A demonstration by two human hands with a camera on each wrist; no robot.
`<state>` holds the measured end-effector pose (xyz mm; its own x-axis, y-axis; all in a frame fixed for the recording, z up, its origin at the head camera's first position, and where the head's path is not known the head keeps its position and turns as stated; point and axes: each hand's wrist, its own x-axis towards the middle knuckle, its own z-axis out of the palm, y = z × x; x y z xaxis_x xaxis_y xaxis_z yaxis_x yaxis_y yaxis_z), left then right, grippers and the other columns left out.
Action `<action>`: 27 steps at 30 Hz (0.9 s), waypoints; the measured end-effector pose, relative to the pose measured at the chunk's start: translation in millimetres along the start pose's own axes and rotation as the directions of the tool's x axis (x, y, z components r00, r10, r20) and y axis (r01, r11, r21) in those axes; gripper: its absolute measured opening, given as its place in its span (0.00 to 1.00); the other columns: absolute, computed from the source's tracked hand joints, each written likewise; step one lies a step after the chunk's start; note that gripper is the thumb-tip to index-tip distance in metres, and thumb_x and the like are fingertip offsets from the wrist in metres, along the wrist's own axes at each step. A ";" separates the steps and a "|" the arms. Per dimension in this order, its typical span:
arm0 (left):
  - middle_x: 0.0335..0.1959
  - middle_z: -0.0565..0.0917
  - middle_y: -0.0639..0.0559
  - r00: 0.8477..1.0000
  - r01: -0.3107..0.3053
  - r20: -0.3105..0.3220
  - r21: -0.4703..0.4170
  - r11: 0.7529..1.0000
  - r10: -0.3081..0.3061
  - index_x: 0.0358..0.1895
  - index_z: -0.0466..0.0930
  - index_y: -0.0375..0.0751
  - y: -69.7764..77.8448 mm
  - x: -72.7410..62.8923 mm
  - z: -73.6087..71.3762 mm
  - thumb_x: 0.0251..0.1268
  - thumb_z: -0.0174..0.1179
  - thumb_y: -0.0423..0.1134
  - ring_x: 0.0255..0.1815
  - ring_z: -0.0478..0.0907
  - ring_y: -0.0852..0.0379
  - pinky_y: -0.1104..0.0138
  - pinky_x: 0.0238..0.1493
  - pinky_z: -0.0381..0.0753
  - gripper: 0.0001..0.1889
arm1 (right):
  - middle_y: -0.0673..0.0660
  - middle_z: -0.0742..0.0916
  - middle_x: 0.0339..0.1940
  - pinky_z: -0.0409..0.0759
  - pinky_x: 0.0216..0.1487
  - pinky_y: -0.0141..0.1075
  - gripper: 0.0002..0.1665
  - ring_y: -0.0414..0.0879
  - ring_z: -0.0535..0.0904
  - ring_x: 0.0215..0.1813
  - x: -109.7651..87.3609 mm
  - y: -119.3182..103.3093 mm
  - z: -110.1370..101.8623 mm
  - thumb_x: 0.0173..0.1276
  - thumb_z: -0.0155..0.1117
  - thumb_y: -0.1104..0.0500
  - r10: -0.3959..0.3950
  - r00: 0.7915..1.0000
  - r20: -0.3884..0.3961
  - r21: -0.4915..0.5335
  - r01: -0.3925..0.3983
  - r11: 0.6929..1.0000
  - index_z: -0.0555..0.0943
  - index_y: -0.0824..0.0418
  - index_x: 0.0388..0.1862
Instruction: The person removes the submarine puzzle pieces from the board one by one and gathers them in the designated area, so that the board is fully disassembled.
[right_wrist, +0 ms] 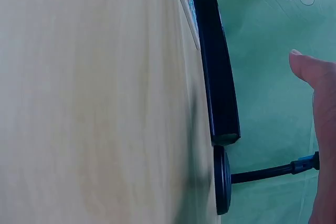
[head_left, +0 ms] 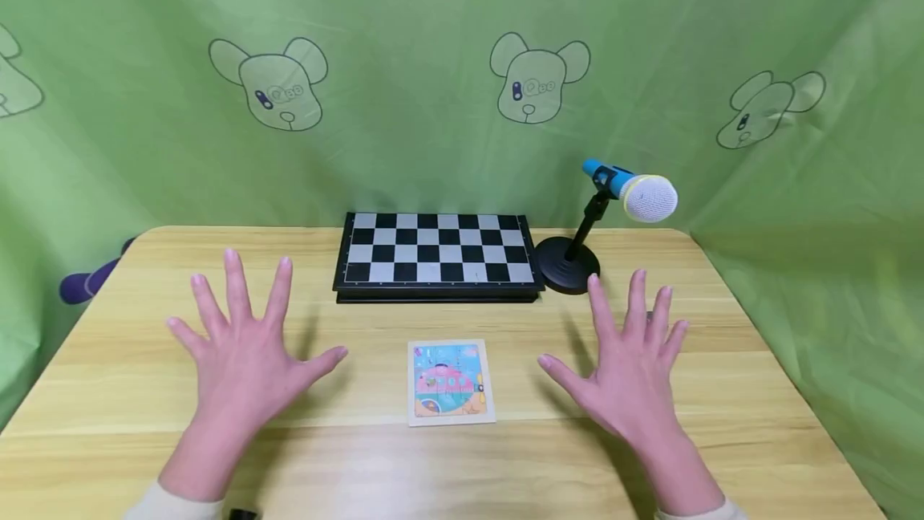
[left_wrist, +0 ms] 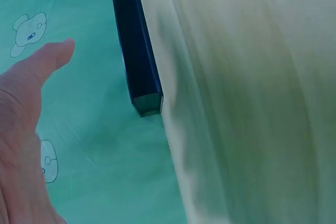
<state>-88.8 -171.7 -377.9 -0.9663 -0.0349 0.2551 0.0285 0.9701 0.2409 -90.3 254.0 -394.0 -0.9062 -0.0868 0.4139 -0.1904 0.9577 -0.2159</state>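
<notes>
Both hands hover over the wooden table with fingers spread wide and nothing held. My left hand (head_left: 245,371) is left of a small square picture puzzle (head_left: 451,383), its thumb pointing toward it. On the puzzle's other side is my right hand (head_left: 631,375), thumb also turned inward. The puzzle lies flat in a pale frame and shows a pink shape on a blue sea scene. Behind it sits a black-and-white chessboard case (head_left: 439,251). In the left wrist view, the left thumb (left_wrist: 50,61) sticks out; the right thumb (right_wrist: 310,69) shows in the right wrist view.
A blue microphone (head_left: 635,189) with a white head stands on a black round-based stand (head_left: 566,265), right beside the chessboard case. Green curtains (head_left: 411,103) with bear-head outlines hang behind the table (head_left: 404,472) and along its sides. A purple object (head_left: 90,283) shows beyond the left edge.
</notes>
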 end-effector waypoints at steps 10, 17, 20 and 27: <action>0.80 0.35 0.33 1.000 0.013 0.000 -0.252 0.968 -0.013 0.82 0.38 0.54 27.1 -8.5 17.9 0.43 0.71 0.72 0.73 0.44 0.21 0.26 0.57 0.55 0.67 | 0.54 0.41 0.83 0.35 0.66 0.72 0.67 0.61 0.31 0.80 6.2 -40.5 26.3 0.51 0.76 0.34 -0.017 1.000 -0.019 0.301 0.022 0.953 0.48 0.41 0.83; 0.78 0.48 0.32 0.980 0.049 0.190 -0.490 0.870 0.051 0.82 0.35 0.59 61.9 -12.9 36.0 0.43 0.75 0.67 0.68 0.61 0.25 0.33 0.55 0.67 0.68 | 0.50 0.58 0.79 0.63 0.63 0.67 0.63 0.55 0.54 0.76 7.3 -68.6 43.6 0.51 0.81 0.42 -0.074 0.995 0.067 0.565 0.023 0.825 0.55 0.38 0.81; 0.75 0.55 0.34 0.969 0.077 0.237 -0.556 0.828 0.069 0.82 0.35 0.61 74.4 -12.6 43.8 0.38 0.79 0.64 0.64 0.69 0.30 0.38 0.56 0.71 0.70 | 0.51 0.68 0.72 0.73 0.59 0.57 0.61 0.55 0.66 0.68 10.1 -79.7 51.0 0.52 0.83 0.48 -0.078 0.991 0.112 0.660 -0.015 0.751 0.58 0.39 0.80; 0.60 0.70 0.39 0.946 0.122 0.312 -0.596 0.793 0.088 0.82 0.43 0.52 89.2 -15.3 53.1 0.29 0.85 0.54 0.48 0.75 0.47 0.50 0.52 0.78 0.73 | 0.61 0.79 0.55 0.83 0.43 0.43 0.55 0.55 0.79 0.49 16.6 -96.9 59.0 0.51 0.84 0.58 -0.058 0.962 0.268 0.785 -0.183 0.592 0.66 0.47 0.77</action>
<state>-85.0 -71.9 -410.0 -0.9914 0.1276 -0.0294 0.0569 0.6225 0.7806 -109.2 143.5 -418.4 -0.9616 -0.2129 0.1735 -0.2432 0.3670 -0.8978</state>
